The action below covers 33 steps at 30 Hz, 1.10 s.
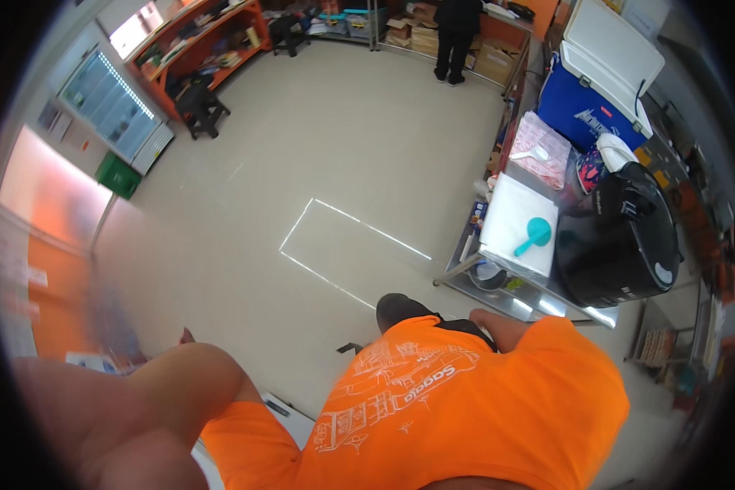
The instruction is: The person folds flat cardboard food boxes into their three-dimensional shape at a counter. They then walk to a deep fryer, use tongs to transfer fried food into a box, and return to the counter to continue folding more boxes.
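Note:
My bare left arm (180, 384) is bent, large and close at the lower left, and its hand is not visible. A small dark tip beyond it is too unclear to name. An orange shirt (482, 408) with a white line print fills the lower middle. On the right, part of a bare arm (502, 328) shows beyond the orange sleeve (559, 343); its hand is hidden. A black rounded shape (398, 310) and a black strap show past the shirt. Nearest the right arm stands a steel table, where a teal scoop (534, 235) lies on a white flat surface (506, 212).
The table also bears a big black rounded appliance (612, 253), a pink patterned sheet (551, 139) with a white spoon, and an open blue cooler (576, 106). A person in black (457, 37) stands at the back. Left are a glass-door fridge (110, 102), green bin (118, 174) and black stools (200, 106).

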Motion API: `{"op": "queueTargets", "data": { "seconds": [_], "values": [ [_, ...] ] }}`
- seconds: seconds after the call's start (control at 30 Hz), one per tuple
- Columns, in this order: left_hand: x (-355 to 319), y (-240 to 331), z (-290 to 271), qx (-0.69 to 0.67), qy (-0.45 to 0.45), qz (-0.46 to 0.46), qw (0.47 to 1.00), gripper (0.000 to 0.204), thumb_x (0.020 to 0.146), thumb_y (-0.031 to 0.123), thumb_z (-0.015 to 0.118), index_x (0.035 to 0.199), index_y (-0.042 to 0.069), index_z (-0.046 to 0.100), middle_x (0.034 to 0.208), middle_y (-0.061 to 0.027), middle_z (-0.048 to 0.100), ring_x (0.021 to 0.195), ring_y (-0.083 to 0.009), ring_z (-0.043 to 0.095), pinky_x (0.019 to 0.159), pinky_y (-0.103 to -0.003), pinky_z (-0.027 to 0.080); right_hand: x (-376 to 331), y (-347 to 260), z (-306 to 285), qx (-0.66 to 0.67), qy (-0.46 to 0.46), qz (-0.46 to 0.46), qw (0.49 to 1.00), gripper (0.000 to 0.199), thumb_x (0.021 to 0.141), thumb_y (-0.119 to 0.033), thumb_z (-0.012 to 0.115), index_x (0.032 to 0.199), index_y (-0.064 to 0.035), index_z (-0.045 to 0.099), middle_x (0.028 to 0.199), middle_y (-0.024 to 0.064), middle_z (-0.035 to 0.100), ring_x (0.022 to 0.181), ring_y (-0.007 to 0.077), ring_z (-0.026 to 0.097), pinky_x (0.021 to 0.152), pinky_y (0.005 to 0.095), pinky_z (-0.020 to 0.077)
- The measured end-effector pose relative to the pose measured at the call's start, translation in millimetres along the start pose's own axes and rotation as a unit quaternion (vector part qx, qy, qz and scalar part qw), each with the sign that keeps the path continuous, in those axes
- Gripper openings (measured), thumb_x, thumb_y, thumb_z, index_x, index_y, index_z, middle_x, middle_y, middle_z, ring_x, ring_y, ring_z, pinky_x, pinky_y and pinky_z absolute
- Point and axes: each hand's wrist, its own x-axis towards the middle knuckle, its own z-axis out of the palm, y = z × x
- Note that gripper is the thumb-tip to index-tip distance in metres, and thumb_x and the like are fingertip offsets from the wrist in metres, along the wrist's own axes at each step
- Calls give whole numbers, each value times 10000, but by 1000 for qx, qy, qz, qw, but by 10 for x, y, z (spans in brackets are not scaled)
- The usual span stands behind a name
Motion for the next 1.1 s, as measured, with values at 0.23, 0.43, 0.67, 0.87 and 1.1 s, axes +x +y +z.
{"op": "queueTargets", "data": {
  "seconds": [0.23, 0.43, 0.67, 0.87, 1.1],
  "values": [
    [-1433, -2313, 157, -61, 51, 36, 996, 208, 957, 140, 502, 928, -30, 618, 897, -159, 634, 850, -283, 590, 806, -383, 469, 1515, -705, 97, 265, -76, -1, 961, 380, 776, -258, 727, 1086, -38, 723, 1063, 139, 720, 1006, 331, 677, 831, 442, 524],
    [-2216, -4351, 275, -52, 75, 9, 996, 205, 947, 126, 503, 915, -36, 625, 900, -160, 630, 876, -292, 588, 839, -394, 466, 2538, -3139, -2673, -113, -10, 26, 993, 419, 806, -328, 686, 1178, -137, 703, 1238, 146, 658, 1145, 324, 624, 945, 469, 498],
    [-5326, -6279, 595, 18, -97, -608, 787, 63, 935, 62, 575, 891, 17, 579, 793, -47, 569, 771, -150, 515, 733, -294, 442, 2592, -6844, -6723, 72, 337, -281, 896, 377, 878, -337, 596, 1075, -23, 664, 1058, 193, 683, 994, 373, 642, 866, 445, 513],
    [-9864, -5648, 798, -7, -412, -782, 467, 448, 967, 348, 595, 1205, -30, 559, 1105, -157, 669, 964, -247, 651, 826, -389, 517, 2748, -8385, -8365, 224, 378, -344, 830, 353, 880, -330, 609, 1071, -34, 641, 1019, 184, 688, 977, 371, 641, 851, 445, 510],
    [-10702, -8240, 1031, -343, -515, -743, 255, 470, 966, 388, 567, 1193, -22, 596, 1088, -142, 684, 972, -265, 653, 848, -387, 509, 4163, -7910, -8125, 71, 95, 76, 990, 346, 816, -280, 646, 1098, -100, 735, 1185, 164, 672, 1114, 329, 630, 949, 456, 494]
  ]
}}
